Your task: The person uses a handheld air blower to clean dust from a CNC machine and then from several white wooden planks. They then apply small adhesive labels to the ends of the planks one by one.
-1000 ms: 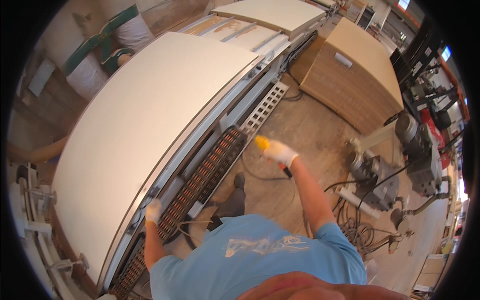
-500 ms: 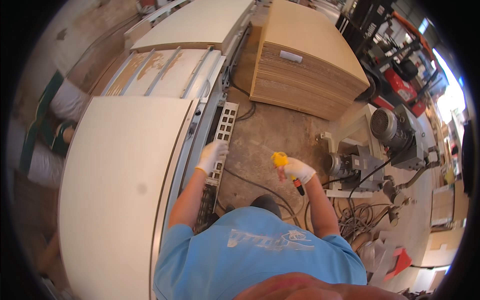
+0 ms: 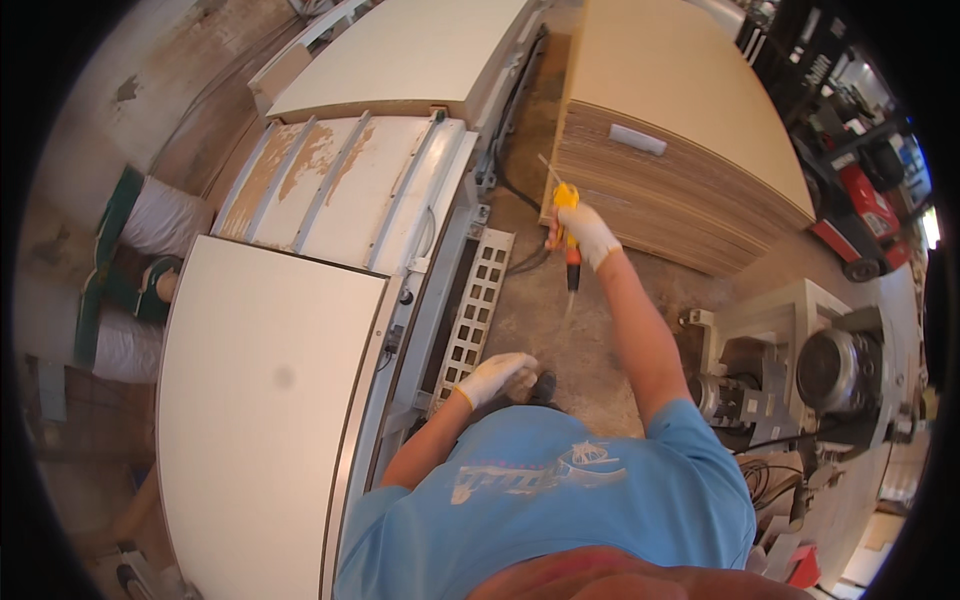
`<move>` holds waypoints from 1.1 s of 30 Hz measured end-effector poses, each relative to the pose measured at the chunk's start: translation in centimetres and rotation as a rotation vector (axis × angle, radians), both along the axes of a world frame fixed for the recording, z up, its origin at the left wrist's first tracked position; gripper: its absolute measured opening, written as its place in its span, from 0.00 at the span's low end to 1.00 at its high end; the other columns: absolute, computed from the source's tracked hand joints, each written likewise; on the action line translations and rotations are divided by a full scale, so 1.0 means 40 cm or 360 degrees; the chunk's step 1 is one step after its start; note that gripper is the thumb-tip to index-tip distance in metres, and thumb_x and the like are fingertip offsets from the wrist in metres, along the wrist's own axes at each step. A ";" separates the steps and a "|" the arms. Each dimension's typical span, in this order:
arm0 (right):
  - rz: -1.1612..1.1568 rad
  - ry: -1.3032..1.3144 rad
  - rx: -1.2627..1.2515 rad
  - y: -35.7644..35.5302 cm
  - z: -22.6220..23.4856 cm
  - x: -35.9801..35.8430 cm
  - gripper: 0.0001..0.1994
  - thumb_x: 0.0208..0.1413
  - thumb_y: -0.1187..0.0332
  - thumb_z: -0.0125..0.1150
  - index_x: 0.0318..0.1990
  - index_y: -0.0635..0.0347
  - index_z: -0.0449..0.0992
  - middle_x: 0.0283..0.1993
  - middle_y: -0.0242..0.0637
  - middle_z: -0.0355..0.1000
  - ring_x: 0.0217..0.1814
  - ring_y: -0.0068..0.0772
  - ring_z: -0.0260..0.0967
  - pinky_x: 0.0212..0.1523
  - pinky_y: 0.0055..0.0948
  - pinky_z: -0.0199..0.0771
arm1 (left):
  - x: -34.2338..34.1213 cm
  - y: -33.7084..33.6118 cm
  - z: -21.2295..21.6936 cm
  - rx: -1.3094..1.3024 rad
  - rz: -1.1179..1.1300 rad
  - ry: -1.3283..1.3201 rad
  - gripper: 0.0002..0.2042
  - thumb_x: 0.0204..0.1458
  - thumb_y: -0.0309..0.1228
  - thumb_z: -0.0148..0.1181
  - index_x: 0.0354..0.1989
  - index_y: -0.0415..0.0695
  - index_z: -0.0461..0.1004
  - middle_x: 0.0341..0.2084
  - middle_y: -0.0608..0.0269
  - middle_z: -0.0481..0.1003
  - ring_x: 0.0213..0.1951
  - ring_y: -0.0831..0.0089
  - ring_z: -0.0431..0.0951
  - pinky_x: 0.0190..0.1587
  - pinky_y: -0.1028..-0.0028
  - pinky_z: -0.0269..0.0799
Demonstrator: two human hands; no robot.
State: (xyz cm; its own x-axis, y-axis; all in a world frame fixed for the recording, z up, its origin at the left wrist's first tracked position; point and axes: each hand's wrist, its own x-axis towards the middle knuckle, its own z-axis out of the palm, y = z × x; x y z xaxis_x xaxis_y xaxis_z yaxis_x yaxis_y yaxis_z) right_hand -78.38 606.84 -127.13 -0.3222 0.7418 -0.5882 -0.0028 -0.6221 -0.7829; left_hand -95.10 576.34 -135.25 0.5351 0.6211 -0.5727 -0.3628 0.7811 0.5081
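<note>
A concrete floor (image 3: 580,330) carries a stack of boards (image 3: 680,190) and a perforated metal grate (image 3: 475,300).

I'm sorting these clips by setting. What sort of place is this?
Most likely a woodworking or panel-processing workshop: a tall stack of wood boards, a long machine bed carrying a large white panel, and the right hand gripping a yellow air blow gun on a dusty concrete floor.

- 2 gloved hands: a left hand (image 3: 497,376) and a right hand (image 3: 588,232)
- 1 yellow tool (image 3: 567,222), gripped in the right hand
- 1 perforated metal tray (image 3: 474,310)
- 1 stack of wooden boards (image 3: 680,160)
- 2 white panels: a near one (image 3: 260,410) and a far one (image 3: 410,55)
</note>
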 end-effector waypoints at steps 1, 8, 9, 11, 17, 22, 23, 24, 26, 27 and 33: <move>-0.0010 -0.0041 0.0028 0.116 -0.020 -0.054 0.02 0.67 0.70 0.56 0.42 0.55 0.74 0.30 0.33 0.72 0.29 0.33 0.74 0.36 0.45 0.86 | -0.023 0.062 -0.020 0.0058 0.0154 0.0022 0.20 0.71 0.42 0.54 0.59 0.36 0.75 0.41 0.54 0.83 0.43 0.69 0.83 0.52 0.70 0.78; 0.0148 -0.0102 -0.0049 0.552 -0.191 -0.351 0.08 0.69 0.62 0.59 0.42 0.56 0.73 0.29 0.32 0.71 0.27 0.31 0.73 0.33 0.42 0.86 | -0.203 0.369 -0.110 0.0417 0.0217 0.0404 0.18 0.71 0.41 0.52 0.54 0.38 0.78 0.34 0.61 0.82 0.37 0.72 0.80 0.47 0.70 0.74; 0.0098 -0.0180 -0.0107 0.606 -0.211 -0.400 0.10 0.70 0.61 0.60 0.42 0.57 0.73 0.28 0.33 0.71 0.26 0.31 0.73 0.32 0.42 0.86 | -0.231 0.424 -0.128 0.0514 0.0234 0.0482 0.18 0.71 0.41 0.51 0.53 0.39 0.79 0.33 0.62 0.81 0.36 0.73 0.79 0.46 0.71 0.74; 0.0247 -0.0121 -0.0100 0.723 -0.259 -0.482 0.14 0.70 0.56 0.61 0.43 0.58 0.73 0.28 0.33 0.71 0.25 0.32 0.73 0.32 0.43 0.86 | -0.287 0.545 -0.175 0.0408 0.0264 0.0310 0.18 0.70 0.41 0.52 0.50 0.38 0.80 0.28 0.65 0.79 0.33 0.74 0.76 0.45 0.72 0.72; 0.0241 -0.0185 -0.0138 0.968 -0.479 -0.453 0.20 0.72 0.48 0.57 0.45 0.59 0.72 0.27 0.33 0.70 0.24 0.32 0.71 0.33 0.47 0.85 | -0.248 0.748 -0.241 0.0681 0.0273 0.0622 0.20 0.70 0.44 0.52 0.48 0.36 0.80 0.25 0.65 0.78 0.31 0.78 0.75 0.40 0.75 0.72; 0.0372 0.0123 -0.0244 1.055 -0.494 -0.695 0.22 0.75 0.48 0.48 0.45 0.61 0.69 0.27 0.36 0.67 0.25 0.35 0.69 0.35 0.51 0.83 | -0.293 0.764 -0.211 0.0149 0.1143 0.0259 0.15 0.67 0.38 0.61 0.47 0.37 0.80 0.23 0.67 0.75 0.27 0.77 0.75 0.32 0.75 0.73; 0.0272 0.0265 -0.0183 1.044 -0.479 -0.781 0.22 0.75 0.47 0.47 0.46 0.61 0.68 0.27 0.36 0.67 0.27 0.36 0.69 0.38 0.52 0.83 | -0.363 0.790 -0.215 0.0104 0.1163 0.0310 0.16 0.66 0.39 0.63 0.49 0.36 0.80 0.25 0.66 0.76 0.26 0.77 0.75 0.30 0.76 0.73; 0.0246 0.0456 -0.0140 1.015 -0.466 -0.855 0.22 0.75 0.47 0.47 0.48 0.60 0.68 0.28 0.36 0.68 0.30 0.37 0.69 0.47 0.55 0.81 | -0.431 0.811 -0.221 0.0018 0.1144 0.0356 0.16 0.66 0.39 0.63 0.49 0.37 0.80 0.26 0.66 0.76 0.25 0.78 0.75 0.30 0.77 0.72; 0.0522 0.0537 -0.0390 0.863 -0.492 -0.951 0.18 0.73 0.50 0.53 0.49 0.57 0.69 0.34 0.37 0.72 0.41 0.43 0.77 0.56 0.56 0.78 | -0.486 0.821 -0.229 -0.0085 0.1323 0.0349 0.15 0.65 0.39 0.63 0.48 0.37 0.79 0.26 0.66 0.76 0.25 0.78 0.75 0.29 0.76 0.73; 0.0900 0.0639 -0.0476 0.784 -0.514 -0.972 0.17 0.72 0.52 0.56 0.50 0.58 0.71 0.40 0.40 0.76 0.46 0.45 0.79 0.58 0.55 0.78 | -0.498 0.842 -0.242 -0.0245 0.1336 0.0306 0.15 0.65 0.39 0.63 0.47 0.38 0.79 0.26 0.66 0.76 0.25 0.78 0.76 0.29 0.76 0.73; 0.3120 0.0658 0.0666 0.558 -0.677 -0.935 0.24 0.69 0.52 0.55 0.60 0.62 0.77 0.56 0.54 0.79 0.57 0.57 0.76 0.59 0.43 0.74 | -0.463 0.859 -0.359 -0.0596 0.1920 0.0943 0.13 0.55 0.38 0.73 0.37 0.43 0.78 0.21 0.68 0.74 0.21 0.73 0.73 0.25 0.74 0.70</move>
